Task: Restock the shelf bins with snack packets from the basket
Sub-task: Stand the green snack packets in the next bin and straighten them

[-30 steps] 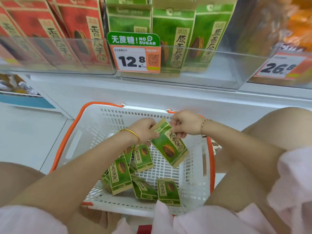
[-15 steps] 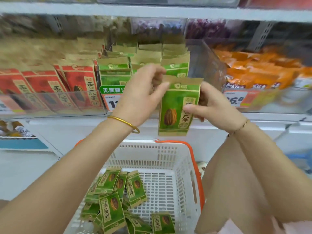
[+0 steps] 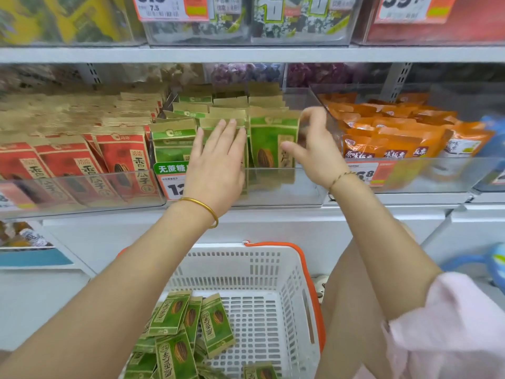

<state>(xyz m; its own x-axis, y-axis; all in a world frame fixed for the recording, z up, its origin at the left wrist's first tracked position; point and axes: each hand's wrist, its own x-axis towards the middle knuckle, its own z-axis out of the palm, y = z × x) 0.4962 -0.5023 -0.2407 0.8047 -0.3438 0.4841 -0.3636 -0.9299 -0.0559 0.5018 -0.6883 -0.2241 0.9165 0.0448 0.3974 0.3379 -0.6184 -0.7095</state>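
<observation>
Head view: left hand [image 3: 216, 162] fingers [image 3: 222, 129] straight, bracing stocked row [image 3: 226, 116]; right hand [image 3: 314, 149] pinching green packet [image 3: 266, 143]. Seat upright beside left fingertips before releasing.

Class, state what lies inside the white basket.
Green snack packets lie heaped mostly at the left of the basket; any beneath the heap are covered.

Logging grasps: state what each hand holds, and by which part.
Left hand presses flat on green packets, holding nothing. Right hand touches front packet at its right edge; pinch unclear.
</observation>
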